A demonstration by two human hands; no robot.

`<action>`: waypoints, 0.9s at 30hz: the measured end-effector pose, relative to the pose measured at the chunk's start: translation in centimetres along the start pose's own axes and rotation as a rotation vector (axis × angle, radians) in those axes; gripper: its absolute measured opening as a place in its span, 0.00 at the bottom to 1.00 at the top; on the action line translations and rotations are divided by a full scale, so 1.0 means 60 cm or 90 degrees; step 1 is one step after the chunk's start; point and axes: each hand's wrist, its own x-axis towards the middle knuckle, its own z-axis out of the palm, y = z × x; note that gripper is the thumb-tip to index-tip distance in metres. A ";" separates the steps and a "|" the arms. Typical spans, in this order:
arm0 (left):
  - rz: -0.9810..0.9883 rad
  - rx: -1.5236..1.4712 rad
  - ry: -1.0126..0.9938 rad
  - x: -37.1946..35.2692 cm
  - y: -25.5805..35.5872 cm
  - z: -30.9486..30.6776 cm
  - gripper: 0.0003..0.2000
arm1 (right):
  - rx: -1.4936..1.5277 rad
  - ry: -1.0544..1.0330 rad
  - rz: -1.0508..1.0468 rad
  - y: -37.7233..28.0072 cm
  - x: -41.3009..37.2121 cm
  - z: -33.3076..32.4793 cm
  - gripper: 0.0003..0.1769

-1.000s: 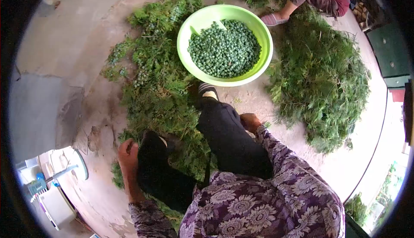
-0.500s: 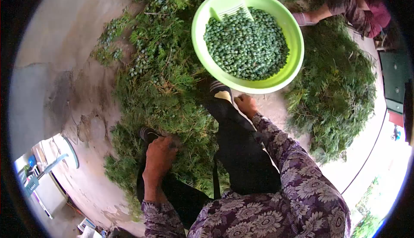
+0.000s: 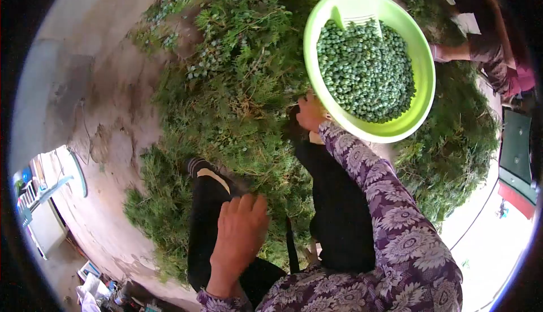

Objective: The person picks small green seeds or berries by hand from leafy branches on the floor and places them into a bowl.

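My left hand is closed above my left leg, knuckles up; whatever its fingers hold is hidden. At the left edge of a light green basin, my right hand reaches down to the branches, its fingers curled and mostly out of sight. A mass of small round green cones fills much of the basin, and a ribbed washboard part shows at its top. Leafy evergreen branches lie in a thick heap between and beyond my feet, some bearing pale green cones.
Another evergreen heap lies to the right, partly behind the basin. At the upper right sits another person, whose leg shows beside the branches. A dark green box-like object stands at the far right. Assorted items lie at lower left.
My right hand has moved up from the floor to the branches by the basin's left edge. My left hand has drawn back toward me and right, staying closed. The view has shifted.
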 end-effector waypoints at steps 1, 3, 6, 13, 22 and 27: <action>-0.008 -0.003 -0.001 0.000 0.000 -0.004 0.11 | -0.048 -0.092 -0.008 -0.002 0.006 -0.015 0.27; -0.020 -0.034 -0.025 -0.002 -0.001 -0.010 0.11 | -0.083 -0.100 -0.038 -0.022 0.003 -0.062 0.21; -0.015 -0.039 -0.003 -0.007 -0.009 -0.006 0.11 | -0.018 -0.112 -0.025 -0.008 0.015 -0.037 0.15; -0.046 -0.020 -0.103 -0.020 0.004 -0.015 0.21 | 0.005 0.114 -0.122 0.006 0.008 -0.004 0.08; 0.033 -0.077 0.043 -0.024 0.014 -0.026 0.18 | 0.309 -0.138 -0.096 -0.064 -0.019 -0.044 0.13; 0.010 -0.102 0.025 -0.021 0.020 -0.028 0.16 | 0.509 -0.304 -0.009 -0.050 -0.054 -0.147 0.13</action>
